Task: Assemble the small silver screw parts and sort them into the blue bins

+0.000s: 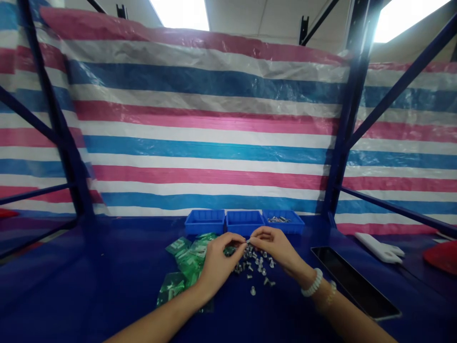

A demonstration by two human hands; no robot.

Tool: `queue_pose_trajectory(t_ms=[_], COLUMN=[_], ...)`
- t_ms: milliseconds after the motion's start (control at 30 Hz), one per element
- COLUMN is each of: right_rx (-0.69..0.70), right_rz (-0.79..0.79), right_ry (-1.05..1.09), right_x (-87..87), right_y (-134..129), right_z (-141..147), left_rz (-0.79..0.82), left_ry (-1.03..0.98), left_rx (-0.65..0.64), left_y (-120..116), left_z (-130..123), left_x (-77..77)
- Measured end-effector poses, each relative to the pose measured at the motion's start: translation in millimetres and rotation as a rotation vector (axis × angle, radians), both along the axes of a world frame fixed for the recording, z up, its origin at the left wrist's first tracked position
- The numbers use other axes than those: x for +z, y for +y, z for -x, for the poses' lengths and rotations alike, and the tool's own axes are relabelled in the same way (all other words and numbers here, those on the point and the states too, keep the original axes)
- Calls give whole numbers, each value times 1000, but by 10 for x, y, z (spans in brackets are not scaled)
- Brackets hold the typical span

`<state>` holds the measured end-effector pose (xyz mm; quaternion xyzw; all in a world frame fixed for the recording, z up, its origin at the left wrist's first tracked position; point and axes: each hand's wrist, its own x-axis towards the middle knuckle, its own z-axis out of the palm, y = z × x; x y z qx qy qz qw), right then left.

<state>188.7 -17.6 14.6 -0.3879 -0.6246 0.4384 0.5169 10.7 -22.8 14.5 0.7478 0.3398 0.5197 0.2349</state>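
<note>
My left hand (222, 257) and my right hand (274, 245) meet over the pile, thumbs and forefingers pinched. Between their fingertips is a small pale piece (249, 241) that looks like one of the screws, mostly hidden by the fingers. Loose metal screws (263, 271) with broad heads lie scattered under and between the hands. One screw (253, 290) sits apart, nearer to me. Left of my left hand, green-tinted plastic bags (191, 264) lie heaped, partly covered by my wrist and forearm.
Three blue bins stand in a row behind the hands: left (205, 222), middle (245, 222) and right (283, 221), the right one holding metal pieces. A black tablet-like device (353, 281) and a white corded device (380, 247) lie to the right. Blue rack posts (342, 138) frame the tabletop.
</note>
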Motion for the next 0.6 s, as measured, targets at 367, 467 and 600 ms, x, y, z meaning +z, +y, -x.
queue_pose_trajectory(t_ms=[367,467,600], right_rx=[-30,-125,-269], right_rz=[-887,-871,-684], right_ry=[-581,-531,-365], right_x=[47,31,-32], right_y=[-198,-164,-108], right_z=[91,77,98], left_rz=[634,590,444], left_ry=[-470,-557,-515], left_rx=[-116,-96,-167], left_y=[4,-13,-63], left_z=[-5,6,5], left_x=[1,23,72])
